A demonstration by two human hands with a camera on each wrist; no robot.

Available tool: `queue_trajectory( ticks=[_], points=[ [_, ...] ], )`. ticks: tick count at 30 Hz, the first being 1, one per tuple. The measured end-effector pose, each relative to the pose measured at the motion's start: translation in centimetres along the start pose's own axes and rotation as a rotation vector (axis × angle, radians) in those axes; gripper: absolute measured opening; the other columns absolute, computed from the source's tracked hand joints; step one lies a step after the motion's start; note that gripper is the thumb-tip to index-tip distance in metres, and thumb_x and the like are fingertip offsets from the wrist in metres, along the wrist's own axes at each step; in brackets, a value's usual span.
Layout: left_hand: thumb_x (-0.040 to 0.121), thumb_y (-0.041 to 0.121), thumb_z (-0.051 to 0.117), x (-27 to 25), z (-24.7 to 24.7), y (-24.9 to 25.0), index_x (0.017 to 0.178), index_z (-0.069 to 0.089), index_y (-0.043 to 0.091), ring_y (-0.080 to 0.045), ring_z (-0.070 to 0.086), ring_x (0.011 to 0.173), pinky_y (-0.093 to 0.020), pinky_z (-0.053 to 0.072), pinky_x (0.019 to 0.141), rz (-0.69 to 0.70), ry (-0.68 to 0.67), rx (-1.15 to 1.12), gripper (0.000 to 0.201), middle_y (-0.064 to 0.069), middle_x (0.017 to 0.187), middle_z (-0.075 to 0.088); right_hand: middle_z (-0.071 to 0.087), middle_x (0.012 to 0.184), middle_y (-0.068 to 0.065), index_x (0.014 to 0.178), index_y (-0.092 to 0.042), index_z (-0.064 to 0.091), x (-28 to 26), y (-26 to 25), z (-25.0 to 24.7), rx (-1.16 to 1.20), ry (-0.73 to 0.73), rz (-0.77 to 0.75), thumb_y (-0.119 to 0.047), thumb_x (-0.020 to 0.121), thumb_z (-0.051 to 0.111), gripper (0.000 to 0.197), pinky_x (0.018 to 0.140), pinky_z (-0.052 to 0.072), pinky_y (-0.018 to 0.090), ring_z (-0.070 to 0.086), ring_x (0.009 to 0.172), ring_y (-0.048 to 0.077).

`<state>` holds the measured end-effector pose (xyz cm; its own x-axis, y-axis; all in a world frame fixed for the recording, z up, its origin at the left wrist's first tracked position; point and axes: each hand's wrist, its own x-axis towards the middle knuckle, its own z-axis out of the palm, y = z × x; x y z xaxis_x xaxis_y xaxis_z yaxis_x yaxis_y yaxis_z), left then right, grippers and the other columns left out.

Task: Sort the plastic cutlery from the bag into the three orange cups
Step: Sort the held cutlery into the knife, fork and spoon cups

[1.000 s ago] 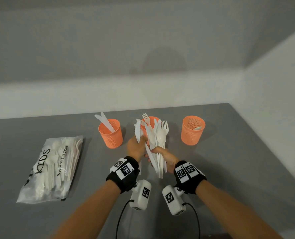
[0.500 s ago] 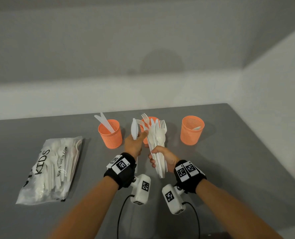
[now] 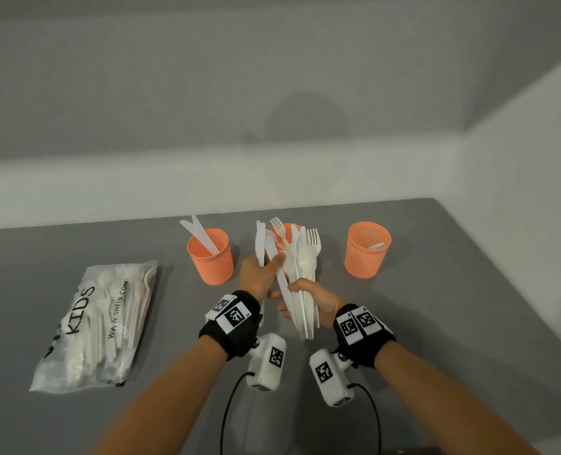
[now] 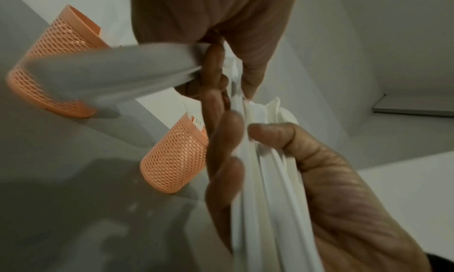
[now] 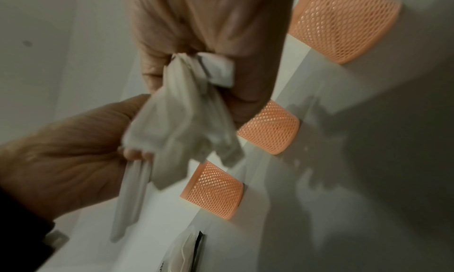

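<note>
My right hand (image 3: 300,292) grips a bundle of white plastic cutlery (image 3: 305,267) upright over the grey table, in front of the middle orange cup (image 3: 287,228), which is mostly hidden. My left hand (image 3: 267,264) holds a white knife (image 3: 260,243) and its thumb presses a second knife (image 3: 271,251) at the bundle's left edge. The left wrist view shows the knife handle (image 4: 110,72) blurred. The left orange cup (image 3: 210,257) holds two knives. The right orange cup (image 3: 367,251) holds a spoon. The bag (image 3: 98,320) of cutlery lies flat at the left.
The grey table (image 3: 453,307) ends at a white wall behind the cups and on the right. In the right wrist view all three cups stand in a row, the nearest (image 5: 213,188) by the bag's corner (image 5: 184,253). Cables hang from both wrist cameras.
Half a second ago my left hand had drawn one knife away to the left; now it is back against the bundle with its thumb on a second knife. The right hand barely moved.
</note>
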<state>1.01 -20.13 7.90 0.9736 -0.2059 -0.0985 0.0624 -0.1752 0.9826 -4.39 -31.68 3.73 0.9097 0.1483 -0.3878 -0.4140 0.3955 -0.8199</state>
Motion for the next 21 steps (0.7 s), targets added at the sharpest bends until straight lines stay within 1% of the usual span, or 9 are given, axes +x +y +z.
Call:
queue_trajectory(
  ticks=[2, 4, 8, 11, 13, 14, 16, 18, 21],
  points=[
    [0.092, 0.019, 0.055, 0.1, 0.1, -0.4, 0.106, 0.063, 0.005, -0.026, 0.064, 0.086, -0.029, 0.051, 0.071, 0.007, 0.006, 0.012, 0.022, -0.014, 0.098, 0.068, 0.075, 0.086, 0.003, 0.108, -0.015, 0.057, 0.1, -0.1, 0.0, 0.010, -0.012, -0.001, -0.021, 0.070, 0.054, 0.039, 0.061, 0.055, 0.025, 0.070, 0.068, 0.015],
    [0.094, 0.021, 0.050, 0.6, 0.2, -0.6, 0.097, 0.064, 0.005, -0.027, 0.065, 0.084, -0.034, 0.051, 0.077, 0.034, 0.059, 0.053, 0.022, -0.015, 0.094, 0.069, 0.075, 0.087, 0.005, 0.107, -0.013, 0.059, 0.2, -0.2, 0.0, 0.033, -0.029, -0.006, -0.020, 0.071, 0.054, 0.037, 0.064, 0.057, 0.026, 0.071, 0.070, 0.017],
    [0.100, 0.031, 0.033, 1.5, -0.4, 0.6, 0.065, 0.054, 0.003, -0.013, 0.053, 0.055, -0.016, 0.040, 0.056, 0.091, 0.235, 0.043, 0.049, -0.003, 0.058, 0.056, 0.070, 0.084, 0.009, 0.107, -0.009, 0.057, 0.6, 0.0, -0.3, 0.101, -0.019, -0.020, -0.016, 0.068, 0.055, 0.039, 0.065, 0.058, 0.031, 0.070, 0.070, 0.021],
    [0.099, 0.039, 0.030, 2.4, -1.2, 1.3, 0.063, 0.047, 0.011, -0.022, 0.049, 0.054, -0.028, 0.042, 0.063, 0.132, 0.302, -0.005, 0.048, -0.004, 0.055, 0.048, 0.070, 0.084, 0.009, 0.102, -0.013, 0.057, 0.7, -0.1, -0.6, 0.092, -0.005, -0.024, -0.017, 0.069, 0.056, 0.033, 0.071, 0.057, 0.033, 0.070, 0.072, 0.021],
    [0.098, 0.038, 0.034, 2.6, -1.3, 1.7, 0.072, 0.046, 0.014, -0.024, 0.049, 0.059, -0.033, 0.045, 0.064, 0.129, 0.265, -0.012, 0.038, -0.003, 0.058, 0.045, 0.071, 0.078, 0.005, 0.100, -0.015, 0.057, 0.6, -0.2, -0.6, 0.076, 0.002, -0.021, -0.018, 0.069, 0.055, 0.031, 0.062, 0.056, 0.028, 0.065, 0.060, 0.015],
    [0.098, 0.036, 0.038, 2.6, -1.4, 2.0, 0.076, 0.046, 0.013, -0.023, 0.048, 0.056, -0.030, 0.046, 0.058, 0.117, 0.222, -0.015, 0.032, -0.001, 0.057, 0.043, 0.068, 0.071, 0.003, 0.100, -0.016, 0.058, 0.6, -0.3, -0.5, 0.078, 0.013, -0.019, -0.019, 0.068, 0.055, 0.033, 0.056, 0.052, 0.025, 0.059, 0.051, 0.012],
    [0.094, 0.027, 0.050, 2.4, -1.3, 2.4, 0.070, 0.046, 0.014, -0.015, 0.039, 0.044, -0.020, 0.037, 0.040, 0.081, 0.103, -0.004, 0.028, 0.003, 0.049, 0.038, 0.058, 0.058, 0.000, 0.102, -0.016, 0.058, 0.6, -0.3, -0.4, 0.088, 0.025, -0.016, -0.019, 0.067, 0.052, 0.035, 0.047, 0.045, 0.021, 0.046, 0.040, 0.009],
    [0.089, 0.021, 0.058, 2.3, -1.1, 2.3, 0.061, 0.048, 0.017, -0.009, 0.034, 0.037, -0.017, 0.029, 0.037, 0.041, 0.000, 0.041, 0.030, 0.007, 0.043, 0.037, 0.048, 0.051, -0.002, 0.102, -0.016, 0.058, 0.8, -0.4, -0.2, 0.094, 0.013, -0.010, -0.019, 0.067, 0.049, 0.037, 0.043, 0.040, 0.019, 0.038, 0.036, 0.007],
    [0.087, 0.024, 0.062, 2.2, -0.8, 1.8, 0.063, 0.051, 0.018, -0.002, 0.038, 0.031, -0.016, 0.030, 0.037, 0.026, -0.044, 0.120, 0.027, 0.005, 0.047, 0.044, 0.042, 0.047, -0.003, 0.101, -0.016, 0.058, 0.8, -0.8, 0.1, 0.090, -0.010, 0.003, -0.020, 0.067, 0.047, 0.036, 0.040, 0.036, 0.018, 0.035, 0.035, 0.007]
  ],
)
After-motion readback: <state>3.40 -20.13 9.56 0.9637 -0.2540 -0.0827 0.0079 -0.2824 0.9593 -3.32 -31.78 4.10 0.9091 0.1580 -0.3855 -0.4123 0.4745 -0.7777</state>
